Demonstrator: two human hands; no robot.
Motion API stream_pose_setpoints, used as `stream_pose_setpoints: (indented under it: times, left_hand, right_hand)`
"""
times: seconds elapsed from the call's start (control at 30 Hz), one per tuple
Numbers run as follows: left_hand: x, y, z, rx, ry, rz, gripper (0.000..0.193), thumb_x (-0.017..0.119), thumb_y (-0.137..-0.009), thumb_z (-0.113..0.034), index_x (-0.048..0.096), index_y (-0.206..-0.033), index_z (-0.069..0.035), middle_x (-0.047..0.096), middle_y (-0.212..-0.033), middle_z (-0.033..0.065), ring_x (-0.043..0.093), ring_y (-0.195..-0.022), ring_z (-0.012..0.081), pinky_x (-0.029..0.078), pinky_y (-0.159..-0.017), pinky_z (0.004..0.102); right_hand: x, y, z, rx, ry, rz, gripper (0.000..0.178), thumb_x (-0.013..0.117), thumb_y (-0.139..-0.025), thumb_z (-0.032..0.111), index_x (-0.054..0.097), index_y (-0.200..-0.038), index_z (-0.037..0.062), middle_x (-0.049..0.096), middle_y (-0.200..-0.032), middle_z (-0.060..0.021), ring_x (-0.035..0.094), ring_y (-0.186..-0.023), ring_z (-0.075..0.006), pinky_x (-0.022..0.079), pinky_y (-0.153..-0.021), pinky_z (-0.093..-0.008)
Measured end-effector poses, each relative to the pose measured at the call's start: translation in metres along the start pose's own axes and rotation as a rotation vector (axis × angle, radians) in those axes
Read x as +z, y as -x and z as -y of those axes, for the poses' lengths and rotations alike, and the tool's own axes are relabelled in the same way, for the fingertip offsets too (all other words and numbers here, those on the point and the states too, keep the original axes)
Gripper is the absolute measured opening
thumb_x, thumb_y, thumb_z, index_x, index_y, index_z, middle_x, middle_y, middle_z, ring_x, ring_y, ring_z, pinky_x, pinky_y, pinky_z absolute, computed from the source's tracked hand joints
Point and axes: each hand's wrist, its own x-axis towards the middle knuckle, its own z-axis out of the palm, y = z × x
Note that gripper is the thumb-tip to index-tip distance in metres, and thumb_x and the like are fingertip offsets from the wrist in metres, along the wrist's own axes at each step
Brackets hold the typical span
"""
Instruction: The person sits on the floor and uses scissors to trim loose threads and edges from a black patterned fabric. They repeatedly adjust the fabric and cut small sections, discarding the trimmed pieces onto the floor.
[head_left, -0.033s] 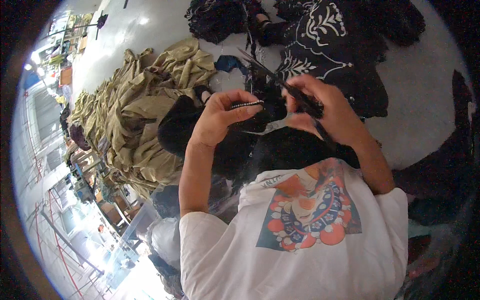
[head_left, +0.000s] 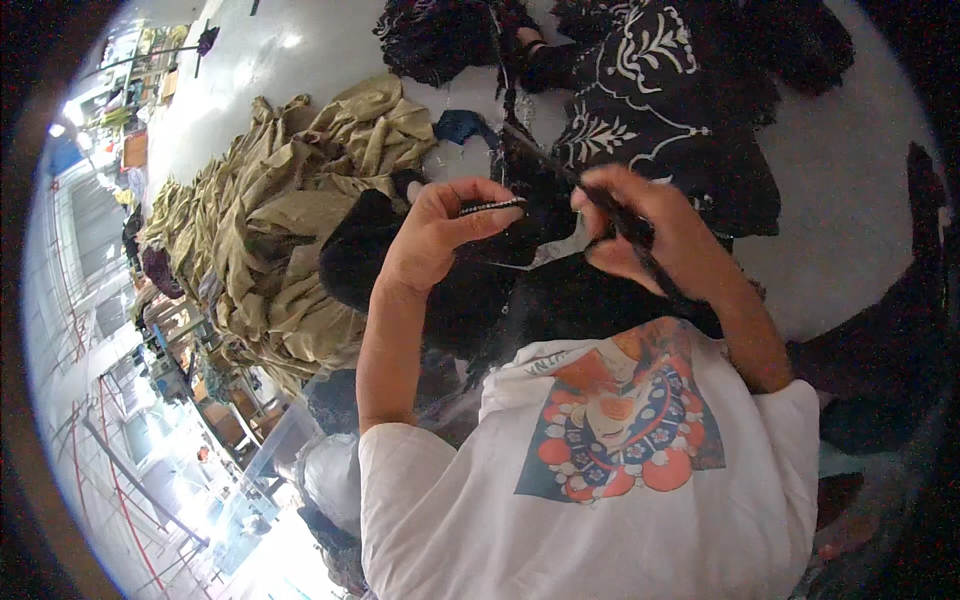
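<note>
My left hand (head_left: 437, 225) is closed, pinching a narrow black strip (head_left: 490, 206) edged with small pale beads between thumb and fingers. Black cloth (head_left: 570, 300) spreads below and between both hands. My right hand (head_left: 655, 225) is wrapped round dark scissors (head_left: 545, 155). Their long blade points up and left, over the black cloth, apart from the strip. Motion blurs the right fingers and the handles. Ahead of the right hand lies a black garment (head_left: 690, 110) with white leafy embroidery.
A large heap of olive cloth (head_left: 270, 230) lies to the left. A dark fringed bundle (head_left: 430, 45) and a blue scrap (head_left: 462, 127) are on the grey table (head_left: 830, 190). Dark cloth hangs at the right rim. Shelves and bright windows fill the far left.
My right hand has shifted slightly right and toward me, and the scissors have turned in it. The left hand keeps its pinch on the strip, almost unmoved.
</note>
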Motion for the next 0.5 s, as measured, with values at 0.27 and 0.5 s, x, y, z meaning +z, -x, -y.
stream_pose_setpoints:
  times: [0.27, 0.5]
  left_hand:
    - [-0.027, 0.002, -0.02, 0.026, -0.137, -0.013, 0.017, 0.067, -0.072, -0.005, 0.062, -0.088, -0.002, 0.061, -0.084, 0.001, 0.054, -0.079, 0.0074, 0.041, -0.074, 0.0207]
    - [-0.023, 0.005, -0.029, 0.008, -0.145, 0.012, 0.017, 0.067, -0.072, -0.005, 0.062, -0.087, -0.001, 0.061, -0.084, 0.0007, 0.054, -0.079, 0.0077, 0.041, -0.075, 0.0209]
  right_hand:
    - [-0.002, 0.016, -0.025, 0.04, 0.078, 0.305, 0.043, 0.052, -0.082, 0.046, 0.055, -0.099, 0.0069, 0.061, -0.078, -0.0127, 0.062, -0.071, -0.0283, 0.047, -0.061, -0.0343]
    - [0.0, 0.015, -0.026, -0.001, 0.13, 0.297, 0.041, 0.055, -0.08, 0.045, 0.055, -0.097, 0.0078, 0.061, -0.074, -0.0139, 0.062, -0.07, -0.0316, 0.047, -0.06, -0.037]
